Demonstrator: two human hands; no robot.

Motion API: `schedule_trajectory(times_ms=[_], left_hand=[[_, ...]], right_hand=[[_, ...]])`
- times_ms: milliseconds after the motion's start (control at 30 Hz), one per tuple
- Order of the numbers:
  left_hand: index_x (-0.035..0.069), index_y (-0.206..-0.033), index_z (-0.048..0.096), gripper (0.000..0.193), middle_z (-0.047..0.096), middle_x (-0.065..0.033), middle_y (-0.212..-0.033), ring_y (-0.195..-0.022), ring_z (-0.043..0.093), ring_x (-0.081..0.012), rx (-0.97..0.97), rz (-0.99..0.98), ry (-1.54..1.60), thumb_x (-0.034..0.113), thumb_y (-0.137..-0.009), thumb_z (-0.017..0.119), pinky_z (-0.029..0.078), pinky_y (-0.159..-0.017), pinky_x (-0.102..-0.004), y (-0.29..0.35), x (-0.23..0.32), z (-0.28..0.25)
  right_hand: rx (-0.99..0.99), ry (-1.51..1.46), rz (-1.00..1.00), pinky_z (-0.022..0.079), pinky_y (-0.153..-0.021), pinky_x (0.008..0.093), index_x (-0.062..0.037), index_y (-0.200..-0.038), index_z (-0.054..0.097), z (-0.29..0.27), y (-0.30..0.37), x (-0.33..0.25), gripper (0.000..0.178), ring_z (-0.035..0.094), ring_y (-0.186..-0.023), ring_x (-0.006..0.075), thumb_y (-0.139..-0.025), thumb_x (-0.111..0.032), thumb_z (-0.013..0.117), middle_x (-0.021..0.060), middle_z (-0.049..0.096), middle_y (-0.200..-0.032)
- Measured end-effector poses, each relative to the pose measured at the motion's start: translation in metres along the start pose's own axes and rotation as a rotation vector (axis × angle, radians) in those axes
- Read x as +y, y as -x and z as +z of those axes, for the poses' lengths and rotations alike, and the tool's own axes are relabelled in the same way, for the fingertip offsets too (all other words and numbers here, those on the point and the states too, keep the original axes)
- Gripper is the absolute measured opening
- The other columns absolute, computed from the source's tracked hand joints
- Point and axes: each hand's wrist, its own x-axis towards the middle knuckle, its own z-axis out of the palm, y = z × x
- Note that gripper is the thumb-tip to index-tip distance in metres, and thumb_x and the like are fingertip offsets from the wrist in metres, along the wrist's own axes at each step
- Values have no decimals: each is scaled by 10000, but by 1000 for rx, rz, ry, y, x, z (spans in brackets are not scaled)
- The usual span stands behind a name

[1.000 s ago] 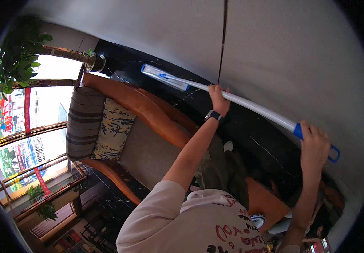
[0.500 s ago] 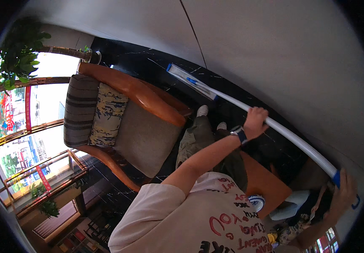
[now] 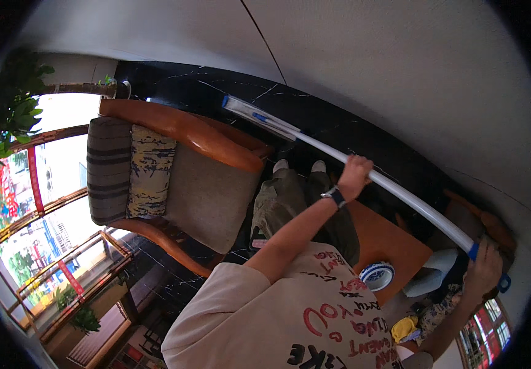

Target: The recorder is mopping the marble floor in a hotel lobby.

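A flat mop with a long white pole [image 3: 416,202] stretches across in front of me. My left hand [image 3: 356,176], with a watch on its wrist, is wrapped around the middle of the pole. At the pole's blue upper end, my right hand [image 3: 484,270] is closed around the grip, and a blue hanging loop [image 3: 504,283] sticks out past it. The flat mop head [image 3: 260,118], pale with blue ends, lies on the black floor between the armchair and the wall. My feet stand close behind the head.
A wooden armchair [image 3: 207,203] with grey cushions is to my left, its armrest near the mop head. The grey wall [image 3: 401,80] runs along the far side. Behind me on the right, an orange-brown wooden table [image 3: 394,240] carries a blue-and-white bowl [image 3: 377,275]. Another person [image 3: 440,313] is partly visible beyond.
The mop and both hands appear shifted left in the picture. The camera view has moved too, with more of the table and bowl showing. Both hands keep their hold on the pole.
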Motion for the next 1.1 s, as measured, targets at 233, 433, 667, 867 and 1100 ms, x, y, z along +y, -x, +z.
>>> schedule_trajectory(times_ms=[233,433,667,867,1100], left_hand=[[64,-723,484,234,456,-109,-757,-824,426,-280,86,-156,-178,-17,-513,548,280,-752,-396,-2,-70,-70],[61,-688,491,114,435,-99,-790,-844,406,-286,331,-150,-158,60,-605,568,296,-683,-461,-12,-142,-90],[100,-704,508,164,451,-78,-788,-823,411,-272,128,-201,-148,77,-569,598,304,-683,-404,-33,-101,-59],[142,-845,428,314,378,-97,-878,-891,360,-285,-84,-45,-13,124,-588,608,278,-663,-439,-50,-21,-1],[148,-882,377,341,363,-93,-852,-872,354,-279,-225,73,199,205,-632,601,264,-643,-437,-41,72,57]], right_hand=[[469,46,-94,388,-544,240,-46,-724,513,-59,-50,-103,141,474,-580,149,-608,-56,592,47,475,-636],[651,-2,-159,378,-514,212,-61,-660,496,-69,-85,-149,70,432,-504,109,-666,-21,553,19,420,-543],[501,-105,-196,400,-577,255,-40,-768,525,-44,-84,-93,174,464,-588,154,-598,-55,562,43,448,-640],[477,-64,-100,404,-638,302,-52,-847,541,-30,-39,-3,290,503,-681,209,-560,-53,580,64,519,-744],[493,109,46,414,-658,317,-63,-836,551,-28,50,79,271,531,-723,217,-572,-65,615,64,554,-784]])
